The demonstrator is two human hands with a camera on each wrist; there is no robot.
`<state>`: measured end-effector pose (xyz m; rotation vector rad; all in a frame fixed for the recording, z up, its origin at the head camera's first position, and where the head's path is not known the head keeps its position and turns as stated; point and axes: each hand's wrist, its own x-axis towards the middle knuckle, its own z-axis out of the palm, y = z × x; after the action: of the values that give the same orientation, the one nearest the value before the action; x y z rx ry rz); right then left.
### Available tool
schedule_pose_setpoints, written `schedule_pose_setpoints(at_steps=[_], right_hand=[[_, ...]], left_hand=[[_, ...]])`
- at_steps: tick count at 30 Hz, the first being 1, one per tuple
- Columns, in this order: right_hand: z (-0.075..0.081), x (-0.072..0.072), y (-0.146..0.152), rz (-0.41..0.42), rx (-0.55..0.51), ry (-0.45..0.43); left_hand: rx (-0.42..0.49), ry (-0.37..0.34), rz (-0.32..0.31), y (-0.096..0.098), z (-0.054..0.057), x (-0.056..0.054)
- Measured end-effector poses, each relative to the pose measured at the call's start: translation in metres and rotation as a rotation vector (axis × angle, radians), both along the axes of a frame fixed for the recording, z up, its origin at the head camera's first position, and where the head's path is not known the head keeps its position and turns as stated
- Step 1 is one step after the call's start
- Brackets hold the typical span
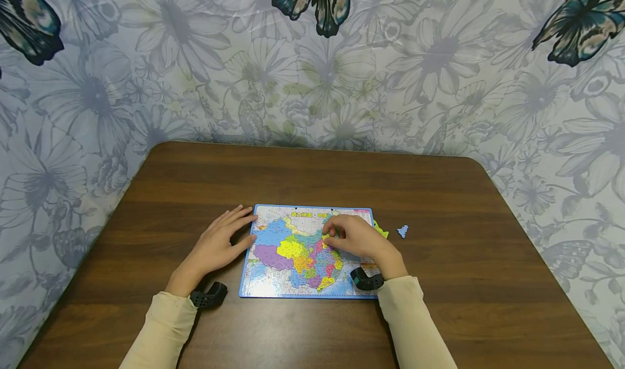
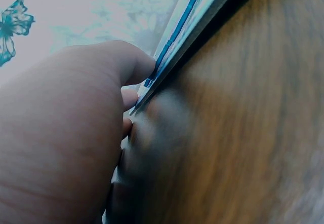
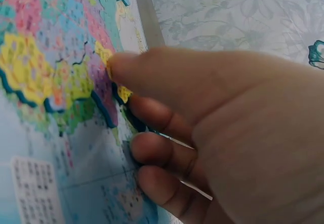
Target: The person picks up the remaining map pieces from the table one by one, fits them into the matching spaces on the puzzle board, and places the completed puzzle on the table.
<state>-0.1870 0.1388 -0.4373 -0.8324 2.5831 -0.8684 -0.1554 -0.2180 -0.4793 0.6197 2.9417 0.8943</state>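
Note:
A map jigsaw puzzle [image 1: 273, 285] with a blue border lies flat on the table, many of its coloured pieces set in place. Along its left edge rests my left hand [image 1: 219, 244], fingers spread and fairly straight; the left wrist view shows the thumb [image 2: 134, 64] against the board's edge [image 2: 177, 31]. Over the upper right of the map, my right hand [image 1: 358, 239] pinches a small yellow puzzle piece [image 3: 123, 93] between thumb and index finger, low against the board. The thumb covers part of that piece. Its other fingers [image 3: 152, 148] are curled beneath.
A loose blue puzzle piece [image 1: 402, 231] lies on the brown wooden table [image 1: 312, 179] right of the board. A yellow-green piece [image 1: 382, 230] sits by the board's right edge, partly behind the right hand. Flower-patterned cloth [image 1: 439, 87] with butterflies stands behind the table.

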Motion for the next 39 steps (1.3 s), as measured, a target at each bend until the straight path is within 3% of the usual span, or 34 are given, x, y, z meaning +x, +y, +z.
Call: schedule_pose_setpoints(at_steps=[29,39], right_hand=[[0.006,-0.002,0.015,-0.046,-0.03,-0.055],[0.015,-0.001,0.03,-0.086,-0.092,0.038]], left_hand=[[0.009,0.011,0.005,0.0,-0.003,0.001],[0.015,0.012,0.007,0.0,-0.002,0.001]])
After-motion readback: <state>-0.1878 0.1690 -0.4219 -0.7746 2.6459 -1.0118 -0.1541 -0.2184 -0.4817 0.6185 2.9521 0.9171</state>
